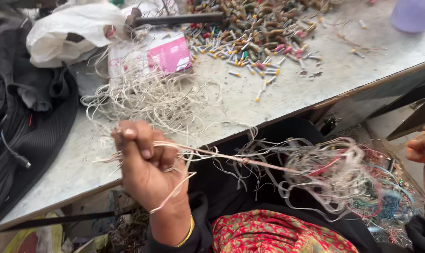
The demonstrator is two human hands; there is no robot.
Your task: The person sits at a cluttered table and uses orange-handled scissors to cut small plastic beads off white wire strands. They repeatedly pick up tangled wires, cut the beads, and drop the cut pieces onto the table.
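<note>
Two hands in view. Left hand (pixel 144 166) raised in a fist just in front of the tabletop (pixel 292 89) edge, fingers (pixel 146 145) curled tight around a thin bundle of wires (pixel 231 157), pale and pinkish, stretched rightward from the fist. Right hand (pixel 423 150) at the frame's right edge, mostly cut off, fingers bent; grip impossible to tell. Between the hands, below the tabletop edge, a loose tangle of wire (pixel 339 175) in white, red, blue and green. On the tabletop, beyond the fist, a heap of pale stripped strands (pixel 146 93); farther back, a scattered pile of small capped pieces (pixel 254 33), yellow, red and brown. Left of that pile, a white plastic bag (pixel 67 33), contents hidden, beside a pink-and-white packet (pixel 161 54). Far right corner, a lavender container (pixel 416 14), inside unseen.
</note>
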